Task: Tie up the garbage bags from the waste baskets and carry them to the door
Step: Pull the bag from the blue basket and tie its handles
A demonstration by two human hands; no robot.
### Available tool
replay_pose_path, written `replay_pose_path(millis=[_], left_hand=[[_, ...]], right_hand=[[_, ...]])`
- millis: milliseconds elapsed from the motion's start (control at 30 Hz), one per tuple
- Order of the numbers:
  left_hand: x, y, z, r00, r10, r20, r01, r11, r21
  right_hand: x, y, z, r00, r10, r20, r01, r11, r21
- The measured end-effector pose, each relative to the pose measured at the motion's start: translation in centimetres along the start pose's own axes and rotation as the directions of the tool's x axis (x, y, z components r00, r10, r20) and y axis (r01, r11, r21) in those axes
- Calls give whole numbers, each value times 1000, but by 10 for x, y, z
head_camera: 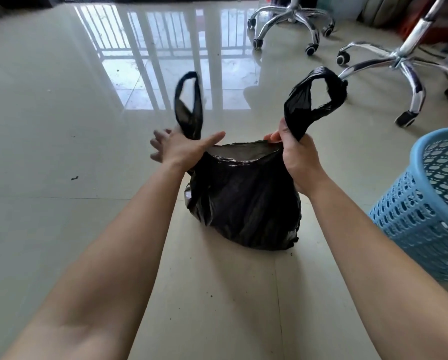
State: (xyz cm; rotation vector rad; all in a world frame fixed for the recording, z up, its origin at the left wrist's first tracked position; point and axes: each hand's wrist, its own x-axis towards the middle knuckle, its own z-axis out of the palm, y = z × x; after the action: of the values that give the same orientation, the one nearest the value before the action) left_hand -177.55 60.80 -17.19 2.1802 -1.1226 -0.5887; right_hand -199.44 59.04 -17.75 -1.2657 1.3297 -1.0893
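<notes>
— Glossy pale tiled floor, window bars reflected in it. Where does the garbage bag sit?

— Garbage bag stands on the tiles straight ahead of me. Its mouth is open and it is not yet tied. Left handle loop and right handle loop both stick up.

— Hands?

— Right hand grips the base of the right loop, fingers curled round it. Left hand is at the base of the left loop, fingers spread and blurred. It touches the film, but I see no closed grip.

— Handling?

— Judgement only: thin film, soft, slack, somewhat slick. The belly bulges, yet the load is probably light. Take hold low on each loop, then cross and knot them. Sharp contents could tear it.

— Surroundings?

— Blue waste basket on my right, apart from the bag. Chrome chair bases are further back.
</notes>
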Motion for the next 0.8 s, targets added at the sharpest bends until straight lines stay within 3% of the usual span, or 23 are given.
replay_pose_path(millis=[67, 133, 200, 267, 333, 367, 500, 600, 667, 733, 800], left_hand=[[1, 4, 0, 986, 168, 3, -167, 982, -89], [-2, 8, 0, 962, 251, 105, -187, 889, -417], [-9, 16, 0, 936, 267, 230, -47, 742, -668], [-16, 23, -2, 895, 298, 332, 133, 533, -835], [-18, 28, -3, 851, 320, 416, 289, 377, -880], [-19, 28, -4, 828, 317, 463, 347, 360, -866], [-21, 20, -2, 718, 335, 610, 434, 469, -769], [-24, 12, 2, 627, 442, 641, 309, 615, -725], [-26, 11, 3, 607, 469, 642, 216, 679, -701], [-33, 16, 8, 657, 427, 621, 136, 743, -655], [-37, 23, 13, 790, 307, 531, 160, 733, -662]], right_hand=[[-2, -5, 0, 998, -8, 69, 3, 996, 84], [-5, -8, 0, 994, -34, 108, 23, 995, 95], [-5, -6, -1, 994, -31, 105, 29, 999, 19], [-4, -7, -4, 999, -13, 47, 19, 990, -142], [-3, -8, -6, 999, -34, 5, 34, 949, -315], [-3, -7, -8, 999, -40, 15, 43, 922, -385], [-7, -8, -10, 995, -39, 87, 86, 762, -642], [-9, -10, -5, 981, -97, 165, 192, 504, -842], [-11, -10, 0, 964, -140, 227, 262, 351, -899], [-14, -8, 4, 943, -173, 285, 322, 252, -912], [-16, -4, 6, 920, -200, 338, 378, 223, -899]])
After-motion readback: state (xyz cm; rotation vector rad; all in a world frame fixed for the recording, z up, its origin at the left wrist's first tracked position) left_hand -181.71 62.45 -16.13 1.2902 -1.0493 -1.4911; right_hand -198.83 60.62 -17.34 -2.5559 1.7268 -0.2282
